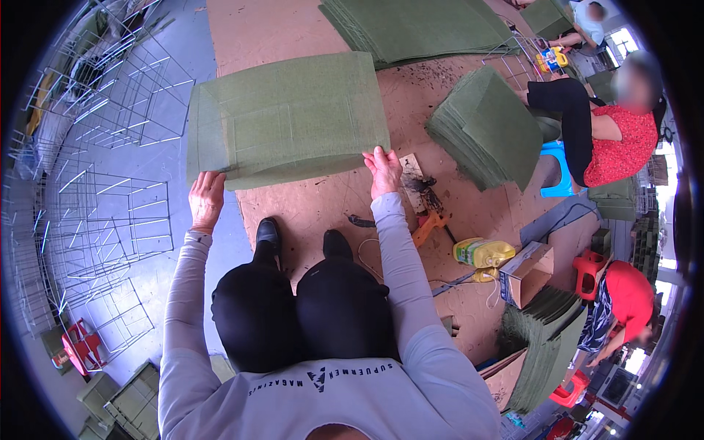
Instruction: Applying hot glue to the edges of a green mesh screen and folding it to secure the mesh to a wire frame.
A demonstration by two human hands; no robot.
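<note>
A wide green mesh sheet stretches out in front of me, semi-see-through, with faint straight lines showing in it. Its near edge bows between my hands. My left hand pinches the near left corner, and my right hand grips the near right corner between thumb and fingers. Beyond my right hand a thick stack of green sheets lies on brown board. An orange-handled tool rests on the board below that hand, near a small wooden piece with dark scraps around it.
Wire frames crowd the left side. A larger pile of green sheets lies at the far side. To the right are a yellow jug, a cardboard box, another sheet stack and a seated person in red. Other people work farther off.
</note>
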